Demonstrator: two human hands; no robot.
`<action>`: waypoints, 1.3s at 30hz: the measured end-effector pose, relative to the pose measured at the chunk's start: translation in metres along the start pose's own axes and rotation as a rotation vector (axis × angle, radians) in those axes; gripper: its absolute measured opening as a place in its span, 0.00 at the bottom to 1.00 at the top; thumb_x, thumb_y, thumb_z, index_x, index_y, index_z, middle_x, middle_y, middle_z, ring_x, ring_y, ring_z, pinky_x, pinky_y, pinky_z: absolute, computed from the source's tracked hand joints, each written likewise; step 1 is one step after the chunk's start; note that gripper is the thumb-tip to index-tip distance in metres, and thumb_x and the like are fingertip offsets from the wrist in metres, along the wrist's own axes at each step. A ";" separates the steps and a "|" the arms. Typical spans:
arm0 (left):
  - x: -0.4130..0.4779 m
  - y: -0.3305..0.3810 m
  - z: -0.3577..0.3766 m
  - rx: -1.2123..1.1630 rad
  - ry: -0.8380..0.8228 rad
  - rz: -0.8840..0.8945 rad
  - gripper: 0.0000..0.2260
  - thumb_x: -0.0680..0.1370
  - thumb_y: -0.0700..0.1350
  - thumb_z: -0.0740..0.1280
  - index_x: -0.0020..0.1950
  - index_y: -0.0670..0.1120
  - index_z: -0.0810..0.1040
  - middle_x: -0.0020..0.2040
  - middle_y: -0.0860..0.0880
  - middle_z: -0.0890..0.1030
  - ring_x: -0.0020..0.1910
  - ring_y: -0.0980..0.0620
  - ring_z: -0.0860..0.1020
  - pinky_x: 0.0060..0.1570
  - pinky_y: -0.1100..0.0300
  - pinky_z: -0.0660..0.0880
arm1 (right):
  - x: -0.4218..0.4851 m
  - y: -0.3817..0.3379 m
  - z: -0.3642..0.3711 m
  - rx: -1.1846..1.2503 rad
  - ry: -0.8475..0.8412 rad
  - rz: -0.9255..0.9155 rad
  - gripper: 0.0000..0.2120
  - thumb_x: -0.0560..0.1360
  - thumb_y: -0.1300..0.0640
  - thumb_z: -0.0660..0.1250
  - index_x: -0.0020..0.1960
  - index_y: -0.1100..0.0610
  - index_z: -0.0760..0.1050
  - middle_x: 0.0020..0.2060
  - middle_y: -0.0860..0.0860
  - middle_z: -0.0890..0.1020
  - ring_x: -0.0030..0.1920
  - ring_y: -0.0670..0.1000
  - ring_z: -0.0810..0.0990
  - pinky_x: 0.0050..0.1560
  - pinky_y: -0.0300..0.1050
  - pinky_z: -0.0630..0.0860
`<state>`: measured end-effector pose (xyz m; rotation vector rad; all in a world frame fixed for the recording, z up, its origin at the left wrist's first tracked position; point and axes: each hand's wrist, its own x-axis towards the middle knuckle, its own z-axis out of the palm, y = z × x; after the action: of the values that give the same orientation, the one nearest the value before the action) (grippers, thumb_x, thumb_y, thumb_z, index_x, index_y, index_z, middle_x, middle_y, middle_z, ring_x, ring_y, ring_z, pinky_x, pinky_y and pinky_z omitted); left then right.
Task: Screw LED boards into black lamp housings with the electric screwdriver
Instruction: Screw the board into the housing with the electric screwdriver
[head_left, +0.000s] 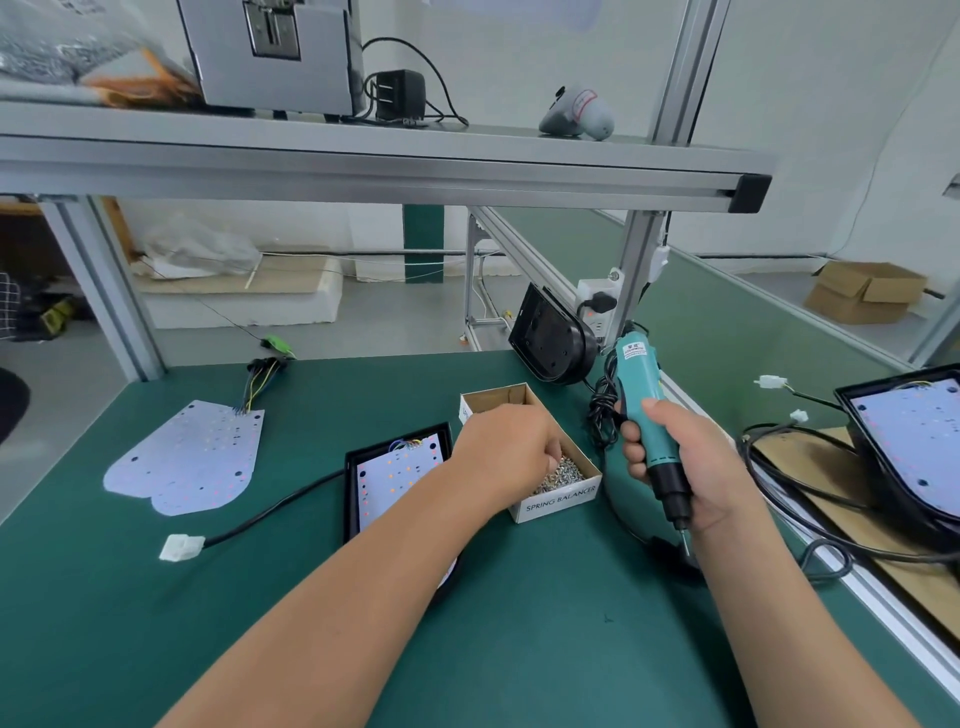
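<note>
Currently | left hand (511, 447) fingers curled into screws (563, 475) in cardboard box (558, 501), cannot tell if pinching | right hand (691, 467) grips electric screwdriver (641, 384), bit down | LED board (395, 478) lies in black housing (352, 499)

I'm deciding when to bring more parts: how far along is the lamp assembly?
Done: a board lies in the housing in front; another housing at right also holds one, screws too small to see. In hand: the left hand reaches into the screw box, the right hand grips the screwdriver, tip off the work. Left: screwing this board down, then likely the loose board and the empty housing at the back.
</note>
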<state>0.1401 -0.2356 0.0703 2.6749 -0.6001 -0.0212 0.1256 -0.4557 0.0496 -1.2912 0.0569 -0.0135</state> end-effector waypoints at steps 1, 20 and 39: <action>-0.001 0.000 0.001 0.012 0.003 -0.002 0.08 0.80 0.42 0.70 0.52 0.51 0.88 0.51 0.50 0.88 0.55 0.47 0.83 0.54 0.51 0.81 | 0.000 0.001 0.000 0.000 0.004 0.001 0.14 0.75 0.50 0.69 0.54 0.58 0.81 0.38 0.55 0.80 0.33 0.50 0.77 0.29 0.41 0.76; -0.059 -0.009 -0.038 -1.057 0.131 -0.129 0.09 0.85 0.39 0.65 0.48 0.43 0.83 0.39 0.51 0.85 0.33 0.56 0.80 0.29 0.61 0.78 | -0.008 0.004 0.019 0.197 0.050 -0.016 0.12 0.82 0.52 0.66 0.60 0.61 0.75 0.36 0.52 0.79 0.32 0.50 0.78 0.29 0.41 0.78; -0.161 -0.109 -0.030 -1.644 0.077 -0.393 0.10 0.71 0.38 0.75 0.51 0.40 0.89 0.42 0.43 0.81 0.31 0.55 0.65 0.24 0.66 0.60 | -0.049 -0.007 0.162 0.678 -0.185 -0.228 0.04 0.80 0.62 0.68 0.55 0.58 0.76 0.41 0.52 0.79 0.40 0.50 0.81 0.46 0.46 0.81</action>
<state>0.0411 -0.0670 0.0441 1.1170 0.0768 -0.3459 0.0845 -0.3000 0.1028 -0.6116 -0.2376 -0.1005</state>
